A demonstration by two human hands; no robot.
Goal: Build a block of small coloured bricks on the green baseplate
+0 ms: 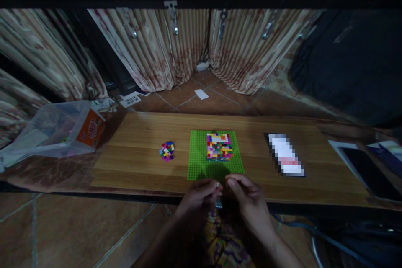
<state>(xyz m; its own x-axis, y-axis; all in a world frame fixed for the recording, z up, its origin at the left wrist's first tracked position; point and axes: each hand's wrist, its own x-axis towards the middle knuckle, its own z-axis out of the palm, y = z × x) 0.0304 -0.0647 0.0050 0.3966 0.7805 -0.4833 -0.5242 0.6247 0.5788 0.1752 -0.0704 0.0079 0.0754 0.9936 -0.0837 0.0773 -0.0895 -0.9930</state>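
Observation:
Near the front edge of the table, my left hand (201, 194) is closed in a pinch on a small white brick (217, 184). Close beside it, my right hand (248, 194) is closed too, with a bit of red brick (228, 179) showing at its fingertips. Just beyond both hands lies a green baseplate (196, 150). A multicoloured block of stacked toy bricks (219, 147) stands on the plate, right of its middle. To the left of the plate, a small pile of loose bricks (167, 151) rests on the wood.
The wooden table (135, 146) also carries a phone (286, 155) with a blurred screen on the right. A dark tablet (370, 173) lies at the far right. On the left is a clear plastic bin (59, 130) with an orange label. Curtains (176, 50) hang behind.

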